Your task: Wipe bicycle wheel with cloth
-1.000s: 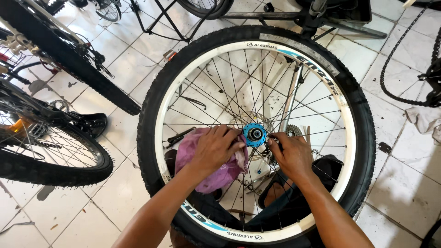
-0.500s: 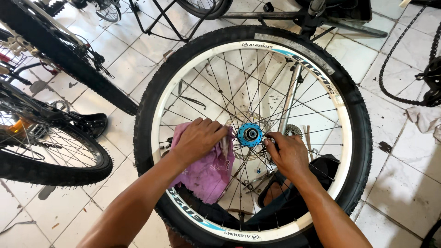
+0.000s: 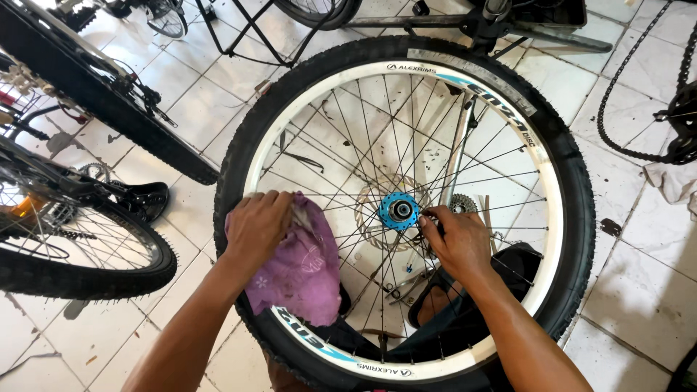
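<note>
While bikes crowd the white tiled floor, hands grip a wheel.

Left bicycle cropped by frame edge, chain cropped top right, right hand fingertips concealed among spokes.

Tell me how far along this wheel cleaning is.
Done: the white rim looks clean along the top. In hand: the left hand presses a purple rag on the spokes; the right hand grips beside the blue hub. Left: the hub and right-side spokes, not yet touched by the rag.
</note>
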